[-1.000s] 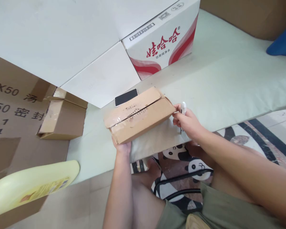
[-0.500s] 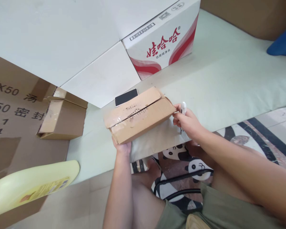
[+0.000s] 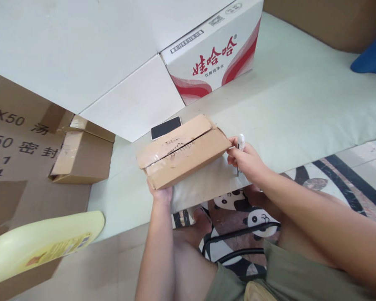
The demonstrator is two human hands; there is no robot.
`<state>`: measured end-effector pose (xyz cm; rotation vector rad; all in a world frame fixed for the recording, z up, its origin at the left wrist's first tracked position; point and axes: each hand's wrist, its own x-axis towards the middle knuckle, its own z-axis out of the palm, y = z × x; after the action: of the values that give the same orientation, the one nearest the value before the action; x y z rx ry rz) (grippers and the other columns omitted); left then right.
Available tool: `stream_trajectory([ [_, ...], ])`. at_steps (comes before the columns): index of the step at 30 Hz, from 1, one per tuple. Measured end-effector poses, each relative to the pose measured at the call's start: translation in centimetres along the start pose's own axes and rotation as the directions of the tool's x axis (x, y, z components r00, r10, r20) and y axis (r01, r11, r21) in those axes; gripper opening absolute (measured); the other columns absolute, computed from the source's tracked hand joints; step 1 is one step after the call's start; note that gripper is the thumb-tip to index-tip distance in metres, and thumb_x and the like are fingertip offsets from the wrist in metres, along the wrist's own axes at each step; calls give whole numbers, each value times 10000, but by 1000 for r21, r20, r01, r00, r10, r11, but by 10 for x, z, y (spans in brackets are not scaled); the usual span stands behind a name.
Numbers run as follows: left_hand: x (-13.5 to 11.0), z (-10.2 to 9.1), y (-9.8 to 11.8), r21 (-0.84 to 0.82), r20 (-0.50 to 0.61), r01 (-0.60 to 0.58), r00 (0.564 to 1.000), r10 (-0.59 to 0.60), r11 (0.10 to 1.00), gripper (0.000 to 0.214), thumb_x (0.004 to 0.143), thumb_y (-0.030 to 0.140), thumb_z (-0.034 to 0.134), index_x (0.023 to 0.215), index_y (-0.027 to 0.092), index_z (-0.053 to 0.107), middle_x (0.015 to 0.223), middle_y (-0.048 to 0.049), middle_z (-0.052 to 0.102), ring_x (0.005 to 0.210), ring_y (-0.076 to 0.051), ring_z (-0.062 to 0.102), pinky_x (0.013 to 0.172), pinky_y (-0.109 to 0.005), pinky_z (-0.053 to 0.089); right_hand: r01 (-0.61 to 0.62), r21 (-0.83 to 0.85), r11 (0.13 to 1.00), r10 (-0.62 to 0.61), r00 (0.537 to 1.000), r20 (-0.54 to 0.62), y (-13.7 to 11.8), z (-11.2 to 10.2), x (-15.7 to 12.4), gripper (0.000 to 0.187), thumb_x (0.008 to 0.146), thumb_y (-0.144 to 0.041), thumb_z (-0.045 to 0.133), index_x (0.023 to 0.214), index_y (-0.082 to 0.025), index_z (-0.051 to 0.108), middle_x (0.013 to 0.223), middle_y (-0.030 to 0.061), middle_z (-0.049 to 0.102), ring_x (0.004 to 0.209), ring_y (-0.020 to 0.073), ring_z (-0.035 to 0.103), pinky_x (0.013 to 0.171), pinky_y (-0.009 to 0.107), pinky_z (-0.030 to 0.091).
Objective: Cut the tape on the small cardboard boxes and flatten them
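A flat brown cardboard box (image 3: 181,152) with torn clear tape along its top seam is held above the pale green mat (image 3: 301,108). My left hand (image 3: 160,193) grips it from underneath at the near corner, fingers mostly hidden. My right hand (image 3: 247,161) is closed round a small white utility knife (image 3: 240,143), its tip at the box's right end.
A black phone (image 3: 166,127) lies behind the box. A white and red printed carton (image 3: 213,54) stands at the back. A small open brown carton (image 3: 81,154) sits at the left, with a yellow plastic jug (image 3: 40,244) below it. Panda slippers (image 3: 238,217) are by my knees.
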<state>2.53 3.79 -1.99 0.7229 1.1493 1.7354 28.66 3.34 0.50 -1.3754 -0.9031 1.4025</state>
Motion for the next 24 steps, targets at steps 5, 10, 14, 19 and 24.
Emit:
stream_trajectory([
  [5, -1, 1, 0, 4, 10, -7, 1000, 7, 1000, 410, 760, 581, 606, 884, 204, 711, 1085, -74, 737, 1188, -283, 610, 1028, -427, 453, -1, -5, 1000, 1, 1000, -2, -1, 0, 0, 218, 707, -318, 531, 904, -226, 541, 599, -40, 490, 560, 145, 483, 537, 303, 308],
  [10, 0, -1, -1, -5, 16, -20, 1000, 21, 1000, 420, 740, 588, 626, 884, 203, 717, 1078, -72, 742, 1168, -283, 622, 1017, -425, 467, 10, -5, 1000, -10, 1000, -1, -1, 0, -1, 212, 705, -308, 521, 899, -225, 542, 623, -38, 495, 565, 139, 480, 545, 306, 317],
  [14, 0, -3, -1, 8, 0, -1, 1000, 1, 1000, 447, 729, 609, 624, 890, 202, 715, 1080, -80, 743, 1169, -291, 623, 1014, -435, 469, 4, 4, 1000, -4, 1000, 1, -1, 0, -1, 219, 704, -313, 527, 904, -226, 544, 627, -40, 494, 558, 135, 470, 544, 305, 310],
  [19, 0, -2, -1, -5, 8, 19, 1000, -19, 1000, 448, 730, 604, 625, 899, 198, 712, 1095, -85, 740, 1185, -297, 614, 1016, -441, 467, 2, 2, 1000, -2, 1000, 1, 0, 1, -1, 208, 718, -320, 535, 904, -227, 541, 621, -39, 490, 574, 142, 486, 549, 304, 312],
  [24, 1, -1, -1, -30, 10, -4, 1000, 5, 1000, 416, 716, 572, 654, 887, 199, 722, 1048, -67, 751, 1116, -276, 646, 990, -419, 483, -1, -5, 1000, 1, 1000, -1, 0, 1, 0, 220, 712, -321, 529, 908, -221, 542, 615, -40, 494, 562, 135, 475, 550, 304, 311],
])
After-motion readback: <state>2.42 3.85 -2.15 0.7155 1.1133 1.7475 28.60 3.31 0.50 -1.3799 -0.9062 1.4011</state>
